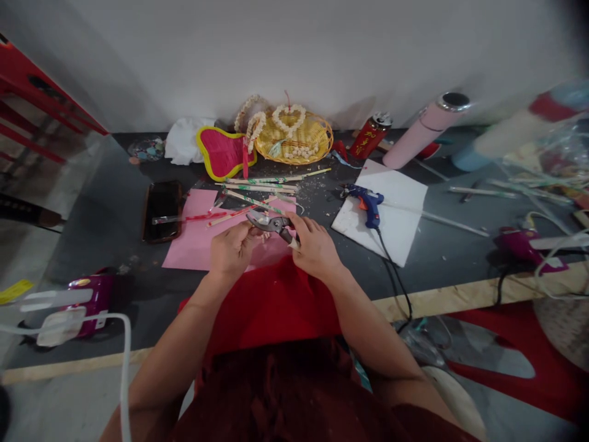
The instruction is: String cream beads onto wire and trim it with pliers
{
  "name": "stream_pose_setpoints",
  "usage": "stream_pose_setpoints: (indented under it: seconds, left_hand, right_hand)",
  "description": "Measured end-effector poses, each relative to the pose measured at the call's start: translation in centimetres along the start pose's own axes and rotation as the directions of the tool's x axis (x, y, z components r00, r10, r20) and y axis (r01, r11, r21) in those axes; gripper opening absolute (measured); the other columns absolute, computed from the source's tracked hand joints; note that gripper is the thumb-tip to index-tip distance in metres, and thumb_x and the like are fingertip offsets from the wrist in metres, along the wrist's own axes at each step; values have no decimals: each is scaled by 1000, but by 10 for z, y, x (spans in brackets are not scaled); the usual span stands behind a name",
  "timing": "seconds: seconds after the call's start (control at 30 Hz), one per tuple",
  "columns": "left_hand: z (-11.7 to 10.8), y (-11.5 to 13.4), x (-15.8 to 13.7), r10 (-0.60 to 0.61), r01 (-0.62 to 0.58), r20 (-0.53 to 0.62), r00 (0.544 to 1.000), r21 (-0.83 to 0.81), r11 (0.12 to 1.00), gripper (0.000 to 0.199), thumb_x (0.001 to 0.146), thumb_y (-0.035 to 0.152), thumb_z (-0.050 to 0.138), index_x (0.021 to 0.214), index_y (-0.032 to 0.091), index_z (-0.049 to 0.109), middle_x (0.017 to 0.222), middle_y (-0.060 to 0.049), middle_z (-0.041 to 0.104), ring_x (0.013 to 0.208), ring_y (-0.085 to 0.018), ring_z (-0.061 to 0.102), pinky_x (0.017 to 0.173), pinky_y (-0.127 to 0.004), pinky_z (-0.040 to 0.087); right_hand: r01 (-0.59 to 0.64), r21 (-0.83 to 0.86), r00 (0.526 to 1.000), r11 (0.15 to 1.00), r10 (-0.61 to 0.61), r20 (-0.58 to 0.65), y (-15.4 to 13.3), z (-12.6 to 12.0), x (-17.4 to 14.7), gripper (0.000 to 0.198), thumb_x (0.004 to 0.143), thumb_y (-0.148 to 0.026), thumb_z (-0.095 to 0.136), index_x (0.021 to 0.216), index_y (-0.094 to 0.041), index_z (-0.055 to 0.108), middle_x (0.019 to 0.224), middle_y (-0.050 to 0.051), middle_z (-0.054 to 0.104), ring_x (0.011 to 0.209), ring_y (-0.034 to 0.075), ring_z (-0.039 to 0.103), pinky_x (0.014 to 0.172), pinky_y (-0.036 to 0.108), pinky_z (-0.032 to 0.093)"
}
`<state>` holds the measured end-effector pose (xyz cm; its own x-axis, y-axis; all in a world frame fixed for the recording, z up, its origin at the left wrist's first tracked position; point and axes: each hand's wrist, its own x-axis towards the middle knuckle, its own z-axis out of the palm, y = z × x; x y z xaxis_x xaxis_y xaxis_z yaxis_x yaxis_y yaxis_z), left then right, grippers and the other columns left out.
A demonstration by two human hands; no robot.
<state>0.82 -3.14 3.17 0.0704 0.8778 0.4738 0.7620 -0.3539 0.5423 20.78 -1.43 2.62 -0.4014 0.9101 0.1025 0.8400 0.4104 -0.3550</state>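
My right hand (316, 247) is wrapped round the handles of a pair of pruning shears (275, 224), which point left over a pink sheet of paper (184, 253). Close to the jaws, the fingers of my left hand (230, 248) are pinched together. What they hold is too small and too covered to name. Small pale bits lie below the blades. Just beyond the shears are several thin sticks (262, 188) in green-printed paper sleeves, and a red-printed one (239, 213) lies across the pink paper.
A phone (162, 212) lies left. Behind are a yellow-edged pink shape (223, 151), a wicker basket (329, 147) with a beaded heart (289, 118), a red can (370, 136) and a pink flask (423, 132). A blue glue gun (369, 205) rests on a white board (405, 236), its cord trailing frontward.
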Motion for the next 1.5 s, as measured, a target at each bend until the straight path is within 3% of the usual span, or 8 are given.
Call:
stream_pose_setpoints:
  seconds: [0.17,0.33,0.67,0.9,1.17,1.4,1.5]
  left_hand:
    - [-1,2,2,6,-2,59,998,-62,998,28,93,25,43,84,19,68,81,-1,74,71,-11,68,64,-18,48]
    - [-3,4,2,-24,30,79,997,-76,997,27,93,26,42,83,18,66,78,-1,74,69,-11,67,63,-18,48]
    - [1,-1,-1,-61,60,33,998,50,997,25,91,29,46,78,18,65,79,-4,73,67,-13,66,59,-20,46]
    - [1,-4,0,-11,10,64,998,13,1000,27,91,27,42,84,17,66,77,-4,72,67,-14,66,61,-21,47]
    - [-4,5,2,-54,74,146,988,-139,987,29,94,28,41,82,18,66,79,-3,73,71,-12,67,65,-19,49]
    - [-4,3,0,-71,73,104,992,-18,997,31,94,31,41,79,18,65,77,-4,72,67,-13,67,60,-20,47]
    - [-1,1,0,-85,82,55,995,52,995,24,91,32,47,89,17,66,82,-5,73,72,-15,68,61,-21,47]
  right_hand:
    - [14,-6,1000,1000,-13,27,3,-3,1,73,72,-13,50,142,-19,31,122,12,56,108,28,49,89,40,40]
    - [-4,21,1000,1000,3,5,2,-1,0,60,77,-15,48,136,-20,39,112,11,60,101,25,53,86,37,41]
    - [-34,32,999,999,34,5,-4,-1,-3,59,78,-15,47,135,-22,39,108,8,62,98,24,56,82,34,42]
    - [-5,-10,1000,1000,5,-2,1,-1,1,72,72,-16,51,141,-19,32,123,12,55,110,28,48,89,41,39]
    - [-6,29,1000,1000,5,31,3,-2,0,66,75,-15,49,139,-21,36,117,11,58,106,27,51,88,39,40]
    - [-42,46,998,998,39,54,-5,-5,-6,59,78,-17,49,136,-22,39,110,10,62,97,24,58,81,34,44]
    - [-57,45,997,997,55,63,-6,-4,-6,59,78,-18,49,136,-22,38,108,9,63,94,24,58,80,33,44]
